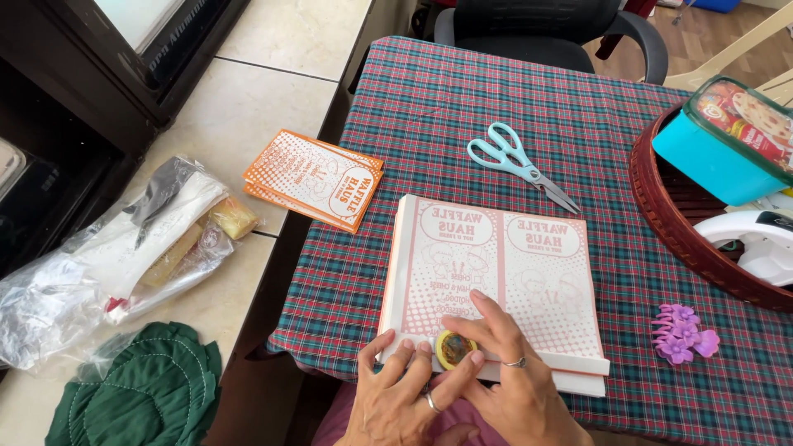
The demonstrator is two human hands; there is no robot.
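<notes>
Both hands meet at the near edge of the table (512, 107), which is covered in a red and green plaid cloth. Left hand (396, 396) rests with its fingers curled loosely over the near left corner of a thick stack of printed sheets (496, 272), a ring on one finger. Right hand (516, 376) lies just beside it, fingers spread flat on the top sheet, also ringed. Between the two hands a small round yellow roll of tape (454, 349) is pinched, sitting on the near edge of the stack.

Farther off on the cloth lie pale blue scissors (520, 163), closed, blades pointing right. A purple hair claw clip (681, 333) sits near the right edge, and a dark red woven basket (661, 206) at far right holds a teal lidded tub (719, 153). On the tiled counter to the left lie a smaller orange printed stack (314, 177), crumpled clear plastic bags (99, 264) and green cloth (140, 392).
</notes>
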